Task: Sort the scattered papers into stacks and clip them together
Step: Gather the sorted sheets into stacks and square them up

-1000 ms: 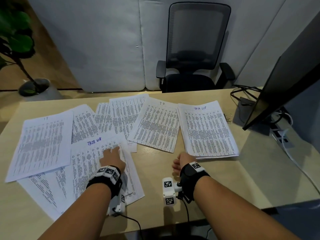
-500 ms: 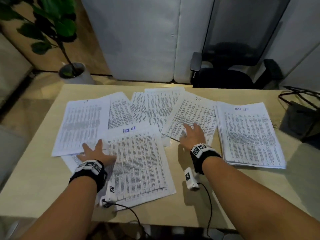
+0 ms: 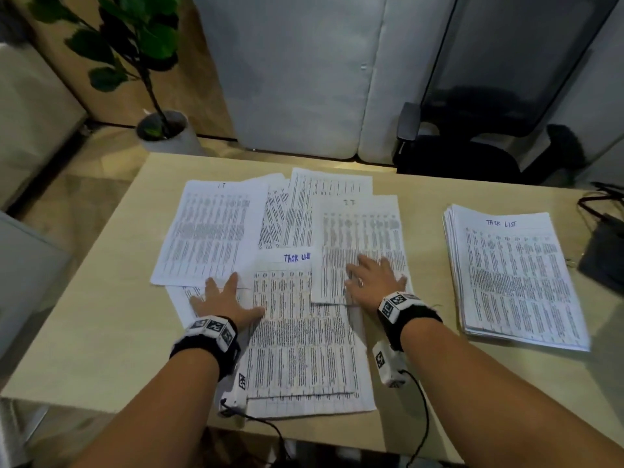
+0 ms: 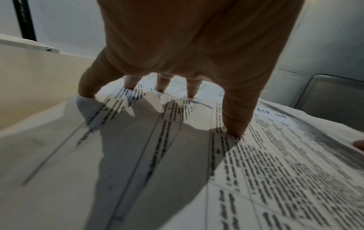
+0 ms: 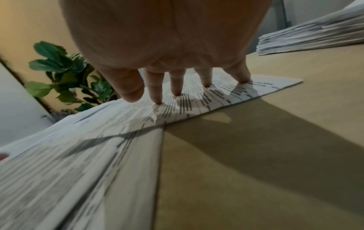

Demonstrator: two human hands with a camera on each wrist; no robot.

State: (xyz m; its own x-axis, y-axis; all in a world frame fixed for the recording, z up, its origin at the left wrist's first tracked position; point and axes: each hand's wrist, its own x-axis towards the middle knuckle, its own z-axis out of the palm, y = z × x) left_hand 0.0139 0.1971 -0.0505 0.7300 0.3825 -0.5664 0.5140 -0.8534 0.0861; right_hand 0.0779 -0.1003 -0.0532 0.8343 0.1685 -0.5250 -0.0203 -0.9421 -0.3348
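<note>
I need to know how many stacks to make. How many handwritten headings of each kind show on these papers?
TASK LIST headings: 2, on the near sheet and the right stack
I T headings: 2, on the left sheet and the middle sheet
Total: 4

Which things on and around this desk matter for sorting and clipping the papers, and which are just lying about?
Job:
scattered papers
TASK LIST stack
left hand
right hand

Lying about:
potted plant
office chair
cables
</note>
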